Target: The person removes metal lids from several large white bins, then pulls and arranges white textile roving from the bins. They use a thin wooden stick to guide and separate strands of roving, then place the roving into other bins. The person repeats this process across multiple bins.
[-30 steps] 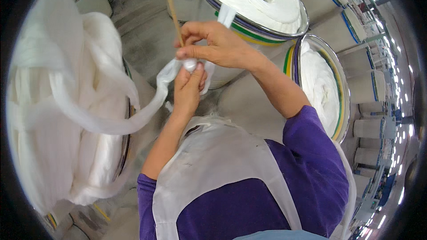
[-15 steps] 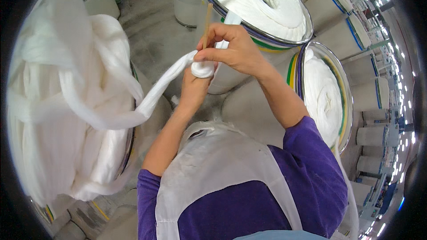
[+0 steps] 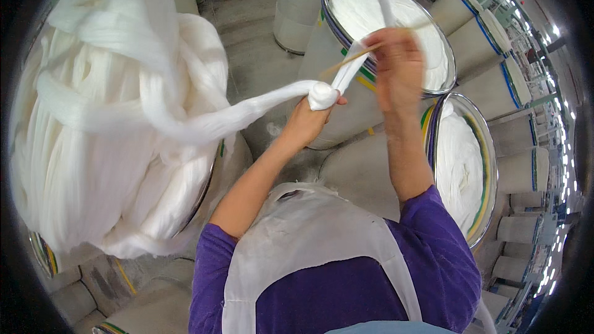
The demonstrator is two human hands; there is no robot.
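My left hand (image 3: 303,125) is closed around a soft white fibre sliver (image 3: 247,115), which is bunched into a rounded lump on top of the fist. From there one length runs left to a big heap of white sliver (image 3: 86,161), and a flatter strip rises toward the far can. My right hand (image 3: 401,65), smeared by motion, is up and to the right of the left. Its fingers grip a thin wooden stick (image 3: 354,60) that slants down toward the strip. Part of the left fingers is hidden by the lump.
Ahead to the right stands a round can (image 3: 326,18) full of coiled white sliver. A second filled can (image 3: 493,179) is beside my right arm. Pale cans (image 3: 297,9) stand farther off, with several blue-banded ones (image 3: 476,37) along the right.
My right hand has drawn away from the lump, up and to the right, with the stick. My left hand and the sliver sit farther right in view. The stick has tipped from upright to slanted.
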